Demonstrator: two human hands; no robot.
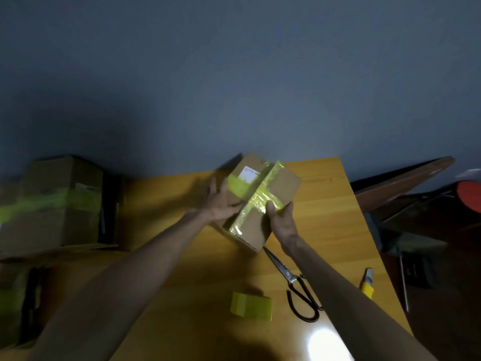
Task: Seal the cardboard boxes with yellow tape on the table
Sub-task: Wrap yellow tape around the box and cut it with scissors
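A small cardboard box (282, 182) with a cross of yellow tape and a white label is held tilted above the wooden table (325, 217). My left hand (221, 204) lies flat against its left side, fingers spread. My right hand (282, 217) grips its right edge, thumb pressed on the yellow strip. A roll of yellow tape (251, 305) lies on the table nearer to me.
Black-handled scissors (296, 282) lie right of the roll, partly under my right forearm. A yellow utility knife (367, 284) sits near the table's right edge. Larger taped cardboard boxes (52, 201) stand at the left. A dark chair and clutter are at the right.
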